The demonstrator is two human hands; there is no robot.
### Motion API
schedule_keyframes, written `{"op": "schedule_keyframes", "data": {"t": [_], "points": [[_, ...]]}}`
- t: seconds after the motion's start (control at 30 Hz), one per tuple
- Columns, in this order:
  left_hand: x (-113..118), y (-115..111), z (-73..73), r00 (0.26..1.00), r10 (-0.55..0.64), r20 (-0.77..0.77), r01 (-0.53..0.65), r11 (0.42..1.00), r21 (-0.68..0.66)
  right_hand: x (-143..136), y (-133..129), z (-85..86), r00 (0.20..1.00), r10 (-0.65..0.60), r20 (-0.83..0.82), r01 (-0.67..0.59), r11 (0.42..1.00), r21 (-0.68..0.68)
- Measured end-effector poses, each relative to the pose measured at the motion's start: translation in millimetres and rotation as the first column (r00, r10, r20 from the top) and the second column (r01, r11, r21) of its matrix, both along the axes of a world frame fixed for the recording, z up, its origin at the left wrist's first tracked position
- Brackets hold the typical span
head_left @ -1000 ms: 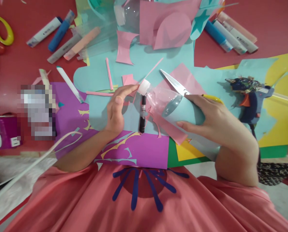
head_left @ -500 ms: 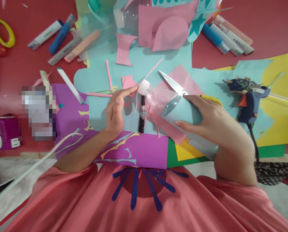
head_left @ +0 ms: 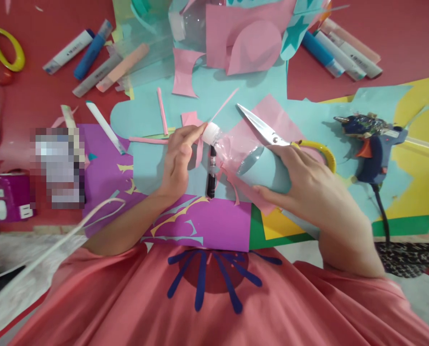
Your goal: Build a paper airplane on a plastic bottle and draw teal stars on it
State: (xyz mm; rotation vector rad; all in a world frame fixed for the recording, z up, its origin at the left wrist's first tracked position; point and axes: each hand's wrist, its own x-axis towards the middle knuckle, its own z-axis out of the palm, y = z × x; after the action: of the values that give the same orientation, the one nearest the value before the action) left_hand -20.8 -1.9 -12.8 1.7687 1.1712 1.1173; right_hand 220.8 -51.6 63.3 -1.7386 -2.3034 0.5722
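Observation:
A clear plastic bottle [head_left: 236, 149] with a white cap [head_left: 211, 133] lies tilted, cap to the upper left, its lower body wrapped in light blue paper [head_left: 272, 168]. My right hand [head_left: 308, 180] grips the wrapped part between thumb and fingers. Stretched-out fingers of my left hand [head_left: 180, 156] touch the cap from the left; the thumb stays off it. Scissors [head_left: 259, 125] with yellow handles lie just behind the right hand. Below the bottle's neck is a black pen [head_left: 211, 175], partly covered. Pink paper pieces [head_left: 270, 113] lie around the bottle.
A blue glue gun [head_left: 374, 149] with its cord lies at right. Markers [head_left: 91, 50] sit at back left, more markers [head_left: 344, 53] at back right. Another bottle [head_left: 192, 26] and pink paper [head_left: 250, 38] are at the back. A purple power strip [head_left: 14, 197] stands left.
The bottle has shifted slightly left with my right hand, uncovering more of the scissors' yellow handle. My left fingers stay at the cap.

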Motion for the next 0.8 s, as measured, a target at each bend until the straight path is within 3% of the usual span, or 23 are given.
{"op": "schedule_keyframes", "data": {"t": [0.37, 0.43, 0.53, 0.6, 0.67, 0.8], "points": [[0.2, 1.5, 4.4, 0.994, 0.007, -0.109, 0.003, 0.996, 0.088, -4.6, -5.5, -1.6, 1.000, -0.007, -0.001, 0.007, 0.998, 0.055], [1.6, 4.6, 4.8, 0.999, 0.033, -0.031, -0.032, 0.998, 0.049, -4.2, -5.9, -0.7, 1.000, 0.005, -0.013, -0.004, 0.999, 0.046], [2.5, 10.5, 4.0, 0.977, 0.034, 0.213, -0.009, 0.993, -0.118, -3.9, -7.4, 0.3, 0.999, 0.035, -0.021, -0.035, 0.999, 0.026], [2.4, 13.9, 3.8, 0.929, -0.012, 0.370, 0.125, 0.951, -0.282, -3.8, -8.4, 0.5, 0.999, 0.046, -0.024, -0.045, 0.999, 0.019], [2.8, 16.1, 5.8, 0.880, -0.026, 0.474, 0.256, 0.867, -0.428, -3.1, -8.8, 0.2, 0.998, 0.047, -0.032, -0.046, 0.999, 0.024], [8.2, 16.7, 16.8, 0.823, 0.155, 0.547, 0.292, 0.710, -0.641, -0.3, -8.0, -1.9, 0.997, 0.050, -0.063, -0.048, 0.998, 0.042]]}}
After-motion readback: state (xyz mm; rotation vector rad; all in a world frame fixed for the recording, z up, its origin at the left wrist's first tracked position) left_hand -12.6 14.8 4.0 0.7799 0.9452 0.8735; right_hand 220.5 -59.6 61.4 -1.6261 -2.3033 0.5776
